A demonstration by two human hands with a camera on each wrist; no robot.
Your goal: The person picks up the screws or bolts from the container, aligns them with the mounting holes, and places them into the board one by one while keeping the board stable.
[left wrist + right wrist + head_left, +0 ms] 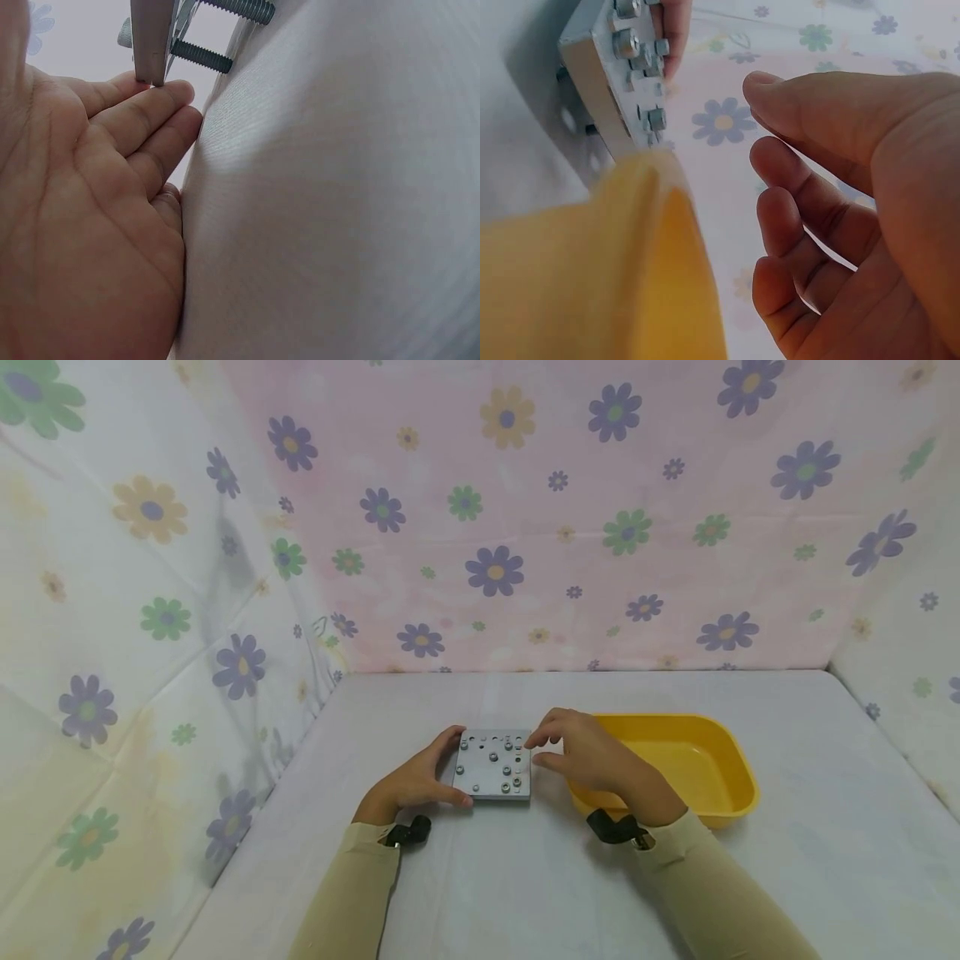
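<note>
A square silver metal plate point(483, 773) sits mid-table, with several socket-head bolts point(492, 757) and some bare holes in its top. My left hand point(414, 779) holds the plate by its left side, thumb at the near corner and fingers at the far corner. Threaded bolt shanks point(202, 57) stick out beneath the plate edge point(153, 41) in the left wrist view, keeping it raised off the table. Just off the plate's right edge hovers my right hand point(588, 753), fingers loosely bent and apart from the thumb; nothing shows between them in the right wrist view.
Under and beyond my right forearm stands a yellow plastic basin point(678, 772), whose rim point(641, 187) looms close in the right wrist view. A white cloth point(555, 893) covers the table. Flower-printed fabric point(442, 527) walls the back and sides.
</note>
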